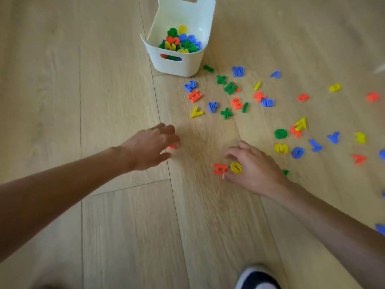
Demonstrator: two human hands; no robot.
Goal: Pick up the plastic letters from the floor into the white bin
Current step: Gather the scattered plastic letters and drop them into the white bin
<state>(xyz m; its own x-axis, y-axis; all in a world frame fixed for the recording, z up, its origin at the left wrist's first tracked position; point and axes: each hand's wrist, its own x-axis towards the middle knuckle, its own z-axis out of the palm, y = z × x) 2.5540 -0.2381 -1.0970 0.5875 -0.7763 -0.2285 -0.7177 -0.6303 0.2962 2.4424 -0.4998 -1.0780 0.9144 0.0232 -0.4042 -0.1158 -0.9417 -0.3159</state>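
Fingers (235,152) of the right hand (256,170) curl round the yellow O (236,167) on the floor (125,205), just beside a red H (220,169). The left hand (150,147) bends over a red letter (172,146), but I cannot tell if it holds it. It is best to pinch each one by its edges, lift it clear, then drop it into the bin (187,65) up ahead.

Bright, soft, even daylight on the wood floor (104,101). We see a faint diffuse shadow right of the left hand (150,147). Motion blur throughout; the letters (373,97) at the right edge smear. Plank seams (176,215) bow from wide-angle distortion. The shoe (256,277) is out of focus.
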